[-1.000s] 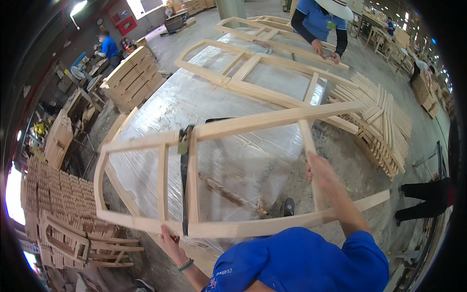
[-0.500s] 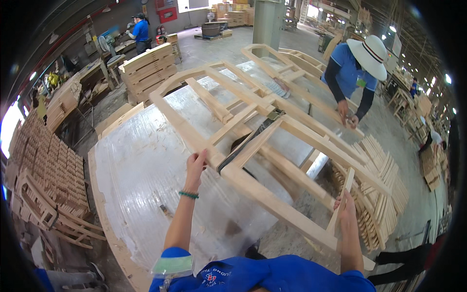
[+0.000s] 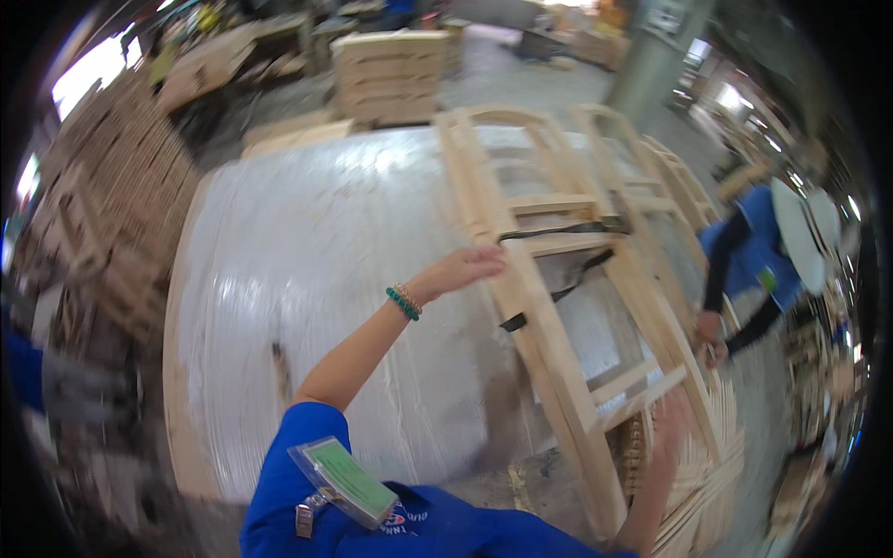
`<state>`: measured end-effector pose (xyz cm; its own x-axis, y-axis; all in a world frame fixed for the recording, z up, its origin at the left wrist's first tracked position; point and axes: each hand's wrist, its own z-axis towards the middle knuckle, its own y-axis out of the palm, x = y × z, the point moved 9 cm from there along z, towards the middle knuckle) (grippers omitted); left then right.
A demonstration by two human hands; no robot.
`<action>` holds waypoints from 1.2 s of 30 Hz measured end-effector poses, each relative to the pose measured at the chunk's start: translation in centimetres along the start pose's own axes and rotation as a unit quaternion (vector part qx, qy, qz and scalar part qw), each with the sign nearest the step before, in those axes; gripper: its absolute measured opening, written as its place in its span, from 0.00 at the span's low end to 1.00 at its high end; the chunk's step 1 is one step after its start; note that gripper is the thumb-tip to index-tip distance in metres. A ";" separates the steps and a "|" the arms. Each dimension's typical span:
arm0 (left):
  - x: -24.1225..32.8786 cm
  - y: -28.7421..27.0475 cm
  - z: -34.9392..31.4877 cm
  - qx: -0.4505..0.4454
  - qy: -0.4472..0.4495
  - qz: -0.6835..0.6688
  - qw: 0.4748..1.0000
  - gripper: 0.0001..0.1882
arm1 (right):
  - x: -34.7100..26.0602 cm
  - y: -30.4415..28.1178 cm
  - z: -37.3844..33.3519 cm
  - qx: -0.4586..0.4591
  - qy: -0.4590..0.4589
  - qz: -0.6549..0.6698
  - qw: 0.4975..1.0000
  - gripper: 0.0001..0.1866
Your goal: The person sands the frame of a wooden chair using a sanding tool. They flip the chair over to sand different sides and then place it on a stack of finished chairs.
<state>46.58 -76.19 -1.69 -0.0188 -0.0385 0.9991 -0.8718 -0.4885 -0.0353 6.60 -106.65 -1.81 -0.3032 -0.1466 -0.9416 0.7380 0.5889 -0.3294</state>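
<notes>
A pale wooden frame (image 3: 551, 339) with an arched far end and crossbars lies on a plastic-covered work table (image 3: 353, 223), seemingly doubled with another frame. A black strap (image 3: 558, 230) runs across its middle. My left hand (image 3: 470, 268), fingers stretched out, is at the frame's left rail just below the strap. Near the lower crossbars, my right hand (image 3: 672, 423) is smeared by motion, so its grip cannot be made out. A similar wooden frame (image 3: 642, 181) lies to the right.
Across the frames on the right, a co-worker in a white hat (image 3: 800, 237) bends with both hands low over the wood. Beneath the near end sits a pile of wooden slats (image 3: 712, 493). Stacked wooden parts (image 3: 391, 79) stand beyond the table; more stacks (image 3: 121, 177) are at the left.
My view has swung, so the frame now sits farther right and runs more steeply. The left hand's fingers have straightened at the rail. The right hand has come off the crossbar it held.
</notes>
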 end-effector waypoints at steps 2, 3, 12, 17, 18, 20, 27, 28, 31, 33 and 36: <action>1.3 3.6 -6.2 -0.092 -0.015 -0.003 0.996 0.28 | -5.5 -3.9 -2.6 0.076 -0.069 0.048 0.993 0.24; 1.3 4.5 -10.0 -0.102 -0.033 -0.023 0.994 0.27 | -8.4 -1.8 -3.1 0.059 -0.009 0.212 0.975 0.24; -6.8 14.9 -33.2 0.022 -0.105 -0.276 0.955 0.22 | -15.9 24.1 -10.9 -0.411 -0.066 0.016 0.909 0.19; -8.6 17.0 -38.4 0.179 -0.071 -0.274 0.942 0.21 | -14.5 34.7 -22.6 -0.605 -0.156 -0.102 0.774 0.18; -8.3 16.7 -40.7 0.226 -0.082 -0.240 0.941 0.21 | -14.2 35.8 -24.7 -0.627 -0.175 -0.110 0.751 0.18; -8.6 16.7 -45.2 0.331 -0.070 -0.224 0.914 0.21 | -14.7 37.5 -28.5 -0.667 -0.201 -0.124 0.707 0.18; -10.6 24.7 -70.6 0.604 -0.258 -0.017 0.754 0.27 | -15.2 38.5 -45.8 -0.727 -0.294 -0.125 0.607 0.18; -11.3 26.8 -73.4 0.627 -0.287 -0.019 0.724 0.27 | -15.1 38.3 -48.9 -0.739 -0.296 -0.125 0.592 0.18; -10.7 32.8 -81.1 0.668 -0.324 -0.008 0.670 0.26 | -13.8 37.3 -57.6 -0.779 -0.281 -0.130 0.546 0.18; -10.9 36.7 -84.1 0.692 -0.330 -0.025 0.641 0.26 | -12.2 37.0 -62.0 -0.808 -0.264 -0.130 0.510 0.18; -11.0 41.9 -88.4 0.740 -0.322 -0.036 0.589 0.26 | -9.7 37.0 -69.2 -0.846 -0.239 -0.126 0.459 0.18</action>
<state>-33.04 -19.22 -12.04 0.5965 -0.0610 0.8003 0.5327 -0.7157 -0.4516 -4.89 -28.43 -0.02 0.2149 -0.2989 -0.9298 -0.9325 0.2202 -0.2863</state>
